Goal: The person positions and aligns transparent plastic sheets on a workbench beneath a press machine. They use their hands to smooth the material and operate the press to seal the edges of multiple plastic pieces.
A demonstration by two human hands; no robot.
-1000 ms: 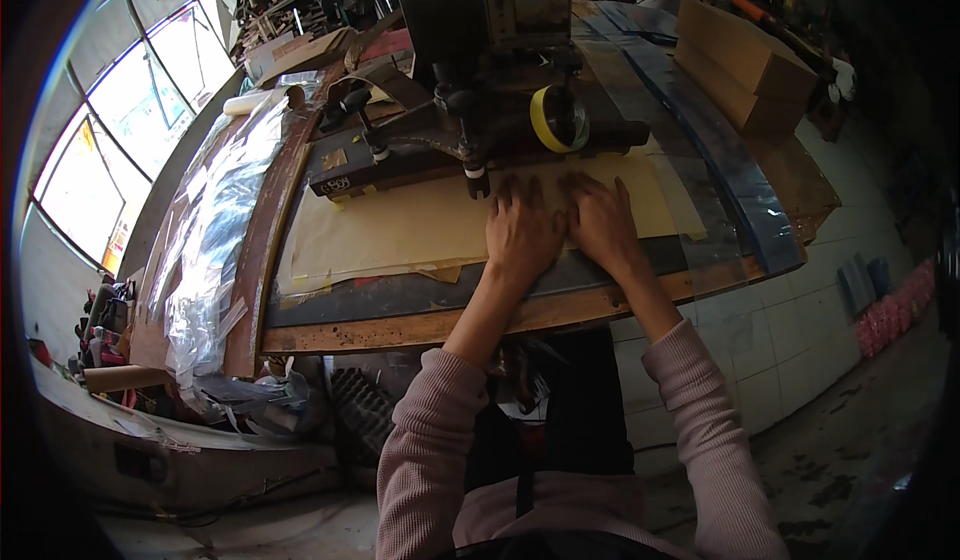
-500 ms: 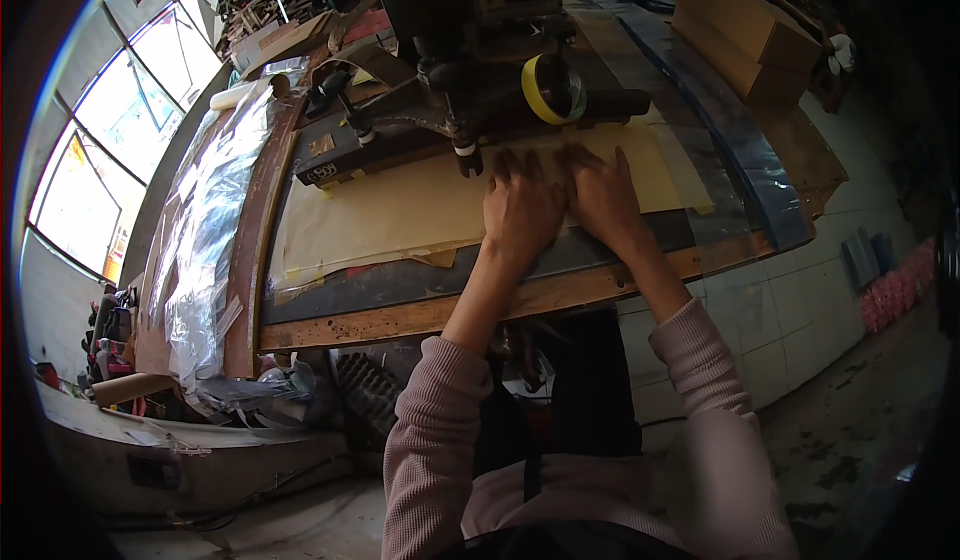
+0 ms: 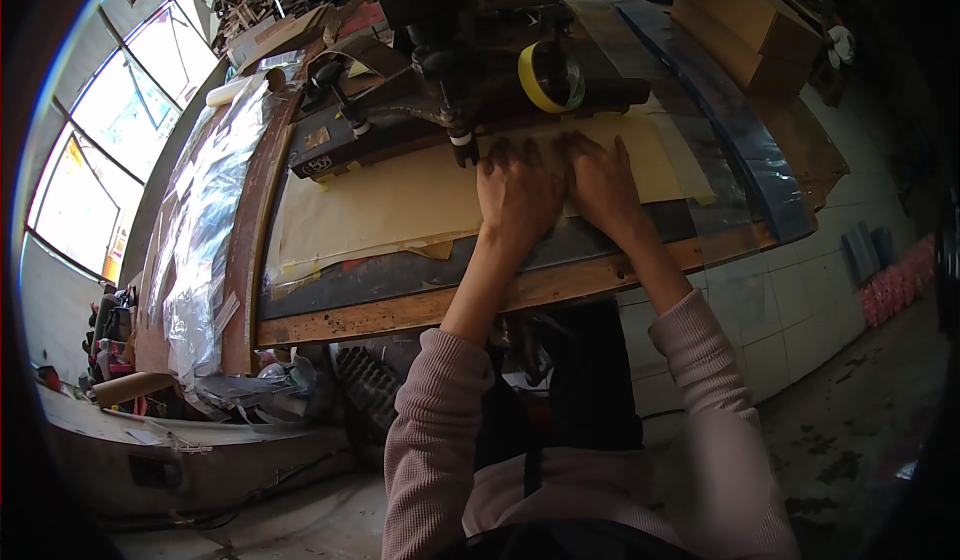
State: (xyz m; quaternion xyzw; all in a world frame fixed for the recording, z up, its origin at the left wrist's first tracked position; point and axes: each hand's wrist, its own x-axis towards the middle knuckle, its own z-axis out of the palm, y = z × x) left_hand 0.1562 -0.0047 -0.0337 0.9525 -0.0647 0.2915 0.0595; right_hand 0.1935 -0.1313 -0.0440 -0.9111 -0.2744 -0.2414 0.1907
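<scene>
My left hand (image 3: 518, 188) lies palm down on a cream-yellow sheet (image 3: 390, 205), fingers stretched toward the machine's dark bar. Beside it, thumb side close by, my right hand (image 3: 602, 182) rests on the same sheet with its fingers forward. The sheet is spread over a dark table mat (image 3: 400, 278), and its near edge looks torn and patched. Just beyond my fingers runs the long dark machine bar (image 3: 400, 130), with a roll of yellow tape (image 3: 528, 78) standing on it. A metal clamp post (image 3: 462, 145) comes down left of my left hand. Whatever lies under my palms is hidden.
Crumpled clear plastic film (image 3: 200, 250) covers a board at the left. Blue-tinted clear sheets (image 3: 745, 150) hang over the right table edge. A cardboard box (image 3: 745, 30) stands at the back right, and a wooden strip (image 3: 400, 320) edges the table's front.
My hands stay flat on the sheet; the left one shifts very slightly leftward. The whole view moves a little, and nothing is picked up or let go.
</scene>
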